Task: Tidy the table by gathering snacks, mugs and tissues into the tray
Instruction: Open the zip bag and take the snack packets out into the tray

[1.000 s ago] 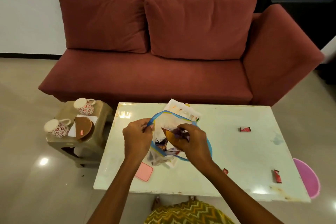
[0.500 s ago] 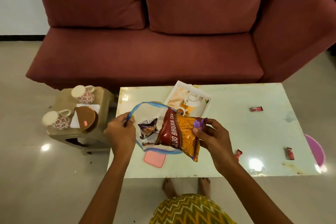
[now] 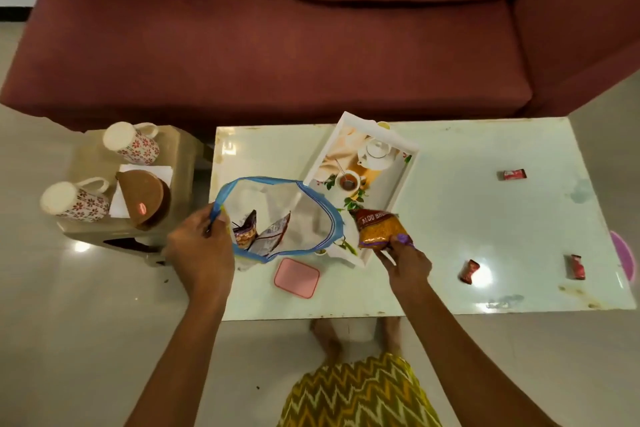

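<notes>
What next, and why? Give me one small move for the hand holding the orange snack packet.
Probably lower the orange snack packet and release it in the tray: the right hand already holds it over the tray's near end.

Open tabletop right of tray; three candies scattered there.

Mugs on stool left of table

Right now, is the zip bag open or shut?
Open. The zip bag's blue rim spreads in a wide loop, held by the left hand, with snack packets visible inside.
</notes>
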